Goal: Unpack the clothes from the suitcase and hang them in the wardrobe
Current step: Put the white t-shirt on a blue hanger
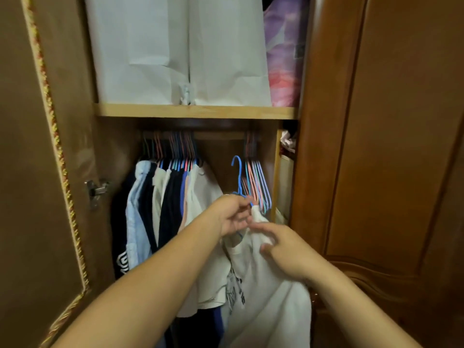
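Head view: left hand [232, 214] grips the blue hanger [238, 177] at frame centre, hook upright and just below the rail [218, 135] gap above it, while the right hand [281, 247] pinches the white T-shirt [266, 297] shoulder just lower right.

Wooden shelf [195, 111] well above the gripping hands: white paper-wrapped bundles [175, 51] standing on it, a purple-pink bag [283, 54] at their right. Rail [218, 135] beneath carries hangers, clothes.
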The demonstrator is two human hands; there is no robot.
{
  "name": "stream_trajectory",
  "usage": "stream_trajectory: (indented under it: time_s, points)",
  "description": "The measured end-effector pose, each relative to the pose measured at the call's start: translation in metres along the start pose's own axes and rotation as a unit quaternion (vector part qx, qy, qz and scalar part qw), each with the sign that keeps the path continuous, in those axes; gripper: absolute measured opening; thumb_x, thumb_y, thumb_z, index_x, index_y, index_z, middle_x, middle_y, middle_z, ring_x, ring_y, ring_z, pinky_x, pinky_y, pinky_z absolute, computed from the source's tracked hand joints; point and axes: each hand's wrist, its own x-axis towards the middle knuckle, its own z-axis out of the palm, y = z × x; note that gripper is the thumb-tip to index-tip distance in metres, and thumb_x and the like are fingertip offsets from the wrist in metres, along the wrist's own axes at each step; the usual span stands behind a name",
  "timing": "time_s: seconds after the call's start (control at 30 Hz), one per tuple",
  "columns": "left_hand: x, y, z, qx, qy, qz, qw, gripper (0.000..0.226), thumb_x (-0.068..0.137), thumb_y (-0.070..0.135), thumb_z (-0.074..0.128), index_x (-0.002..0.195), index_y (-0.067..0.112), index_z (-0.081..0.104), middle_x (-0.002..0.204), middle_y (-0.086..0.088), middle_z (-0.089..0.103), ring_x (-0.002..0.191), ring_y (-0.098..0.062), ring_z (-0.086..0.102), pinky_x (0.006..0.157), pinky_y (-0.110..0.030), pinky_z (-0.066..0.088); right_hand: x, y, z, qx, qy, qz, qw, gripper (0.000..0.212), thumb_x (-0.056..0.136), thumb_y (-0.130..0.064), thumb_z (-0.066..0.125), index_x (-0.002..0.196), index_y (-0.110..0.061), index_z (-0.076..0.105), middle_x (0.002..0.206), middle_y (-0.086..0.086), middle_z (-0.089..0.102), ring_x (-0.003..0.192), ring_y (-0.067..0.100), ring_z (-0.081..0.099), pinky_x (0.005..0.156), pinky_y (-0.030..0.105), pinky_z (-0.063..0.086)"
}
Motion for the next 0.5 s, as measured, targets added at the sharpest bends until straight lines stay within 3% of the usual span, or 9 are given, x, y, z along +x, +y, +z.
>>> stream_trajectory:
  time_s: [0.1,0.17,0.2,0.23,0.27,0.33,0.37,0.43,0.5]
  points:
    - [-0.004,0.003,0.008,0.072,-0.036,0.003,0.997,0.013,0.102,0.014,0.052,0.102,0.015,0.065,0.073,0.002,0.069,0.059,-0.006,0.06,0.058,-0.022,0.051,-0.017,0.008,0.002,0.138,-0.019,0.033,0.99,0.085,0.084,0.012,0.044,0.146,-0.047,0.043,0.147,-0.025,0.034,0.138,0.0,0.037,0.091,0.008,0.04]
    - [-0.016,0.013,0.009,0.226,-0.025,0.059,0.972,0.013,0.1,0.014,0.056,0.108,0.019,0.065,0.088,-0.004,0.063,0.075,-0.013,0.06,0.061,-0.022,0.046,-0.007,0.005,0.005,0.189,0.039,0.038,0.98,0.092,0.079,0.021,0.032,0.148,-0.039,0.044,0.147,-0.022,0.035,0.139,-0.001,0.029,0.102,0.015,0.035]
    - [-0.019,0.019,0.001,0.318,-0.003,0.104,0.942,0.018,0.1,0.015,0.057,0.115,0.019,0.066,0.099,-0.006,0.062,0.088,-0.016,0.059,0.066,-0.022,0.044,0.001,0.003,0.006,0.207,0.063,0.043,0.975,0.092,0.077,0.022,0.03,0.147,-0.036,0.047,0.15,-0.017,0.037,0.14,-0.001,0.028,0.105,0.016,0.031]
    - [-0.024,0.03,-0.014,0.419,0.047,0.164,0.892,0.025,0.1,0.018,0.056,0.123,0.019,0.065,0.11,-0.007,0.063,0.099,-0.02,0.06,0.071,-0.022,0.043,0.015,0.001,0.007,0.221,0.08,0.046,0.971,0.091,0.077,0.022,0.029,0.146,-0.034,0.049,0.152,-0.012,0.039,0.141,0.003,0.03,0.107,0.017,0.031]
    - [-0.031,0.042,-0.036,0.526,0.128,0.231,0.808,0.03,0.099,0.023,0.053,0.127,0.019,0.065,0.119,-0.007,0.064,0.106,-0.026,0.061,0.079,-0.024,0.045,0.031,-0.003,0.006,0.232,0.088,0.053,0.967,0.089,0.078,0.02,0.028,0.145,-0.034,0.05,0.153,-0.009,0.041,0.142,0.008,0.033,0.106,0.02,0.035]
    - [-0.055,0.069,-0.087,0.68,0.316,0.337,0.57,0.039,0.089,0.033,0.045,0.115,0.021,0.072,0.117,-0.01,0.065,0.108,-0.037,0.057,0.091,-0.04,0.047,0.066,-0.011,0.004,0.242,0.091,0.07,0.963,0.085,0.082,0.017,0.027,0.146,-0.036,0.048,0.154,-0.004,0.041,0.14,0.018,0.04,0.098,0.025,0.048]
    - [-0.069,0.078,-0.113,0.702,0.386,0.36,0.478,0.038,0.084,0.033,0.047,0.106,0.018,0.074,0.115,-0.013,0.063,0.112,-0.04,0.053,0.097,-0.047,0.043,0.082,-0.018,0.002,0.244,0.091,0.075,0.963,0.084,0.084,0.015,0.026,0.147,-0.035,0.047,0.155,-0.002,0.041,0.138,0.022,0.043,0.09,0.024,0.051]
    - [-0.102,0.087,-0.156,0.707,0.475,0.363,0.378,0.026,0.081,0.027,0.062,0.098,0.009,0.071,0.133,-0.022,0.051,0.133,-0.047,0.036,0.116,-0.059,0.02,0.115,-0.035,0.002,0.239,0.096,0.07,0.964,0.08,0.086,0.013,0.026,0.149,-0.032,0.044,0.154,0.002,0.042,0.133,0.025,0.047,0.085,0.024,0.051]
    - [-0.127,0.084,-0.188,0.723,0.505,0.342,0.324,0.033,0.079,0.022,0.068,0.106,0.003,0.069,0.152,-0.028,0.034,0.147,-0.054,0.012,0.12,-0.065,-0.001,0.148,-0.053,0.0,0.221,0.099,0.055,0.969,0.079,0.086,0.014,0.027,0.151,-0.029,0.042,0.153,0.004,0.043,0.135,0.026,0.046,0.09,0.026,0.047]
